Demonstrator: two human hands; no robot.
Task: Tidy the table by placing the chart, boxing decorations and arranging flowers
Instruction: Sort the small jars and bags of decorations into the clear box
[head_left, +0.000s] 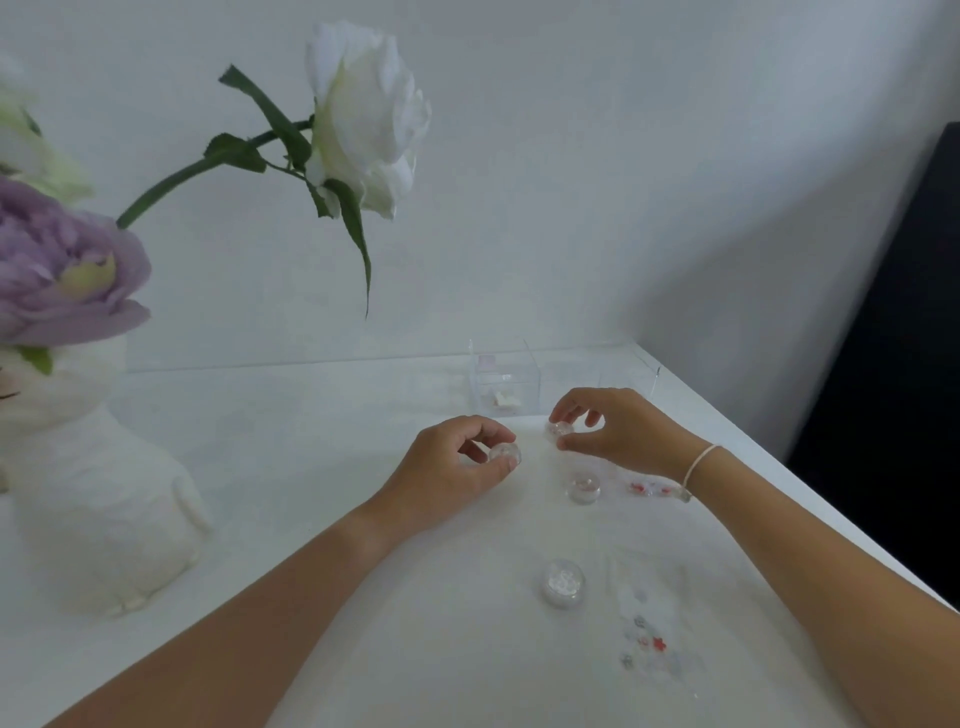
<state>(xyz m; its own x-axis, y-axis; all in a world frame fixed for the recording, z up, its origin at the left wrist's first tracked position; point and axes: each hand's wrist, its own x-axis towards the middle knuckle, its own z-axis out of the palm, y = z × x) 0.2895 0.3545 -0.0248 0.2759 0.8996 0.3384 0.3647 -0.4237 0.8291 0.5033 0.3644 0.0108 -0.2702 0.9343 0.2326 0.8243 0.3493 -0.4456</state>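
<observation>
My left hand (457, 465) pinches a small clear round jar (505, 453) just above the white table (311, 441). A little to the right, my right hand (613, 428) pinches a second clear jar (559, 429). A clear acrylic box (503, 382) stands open just behind both hands, with a small pale piece inside. Two more small jars lie loose: one (584, 488) below my right hand, one with glitter (563, 582) nearer me. A clear bag of red and silver decorations (649, 639) lies at the front right. A white rose (363, 119) and a purple flower (62, 270) rise from a white vase (104, 509) on the left.
A second clear box (597, 374) stands at the table's far right corner. A small packet with red bits (649, 488) lies under my right wrist. The table's right edge (779, 457) runs diagonally beside a dark panel. A white wall is behind.
</observation>
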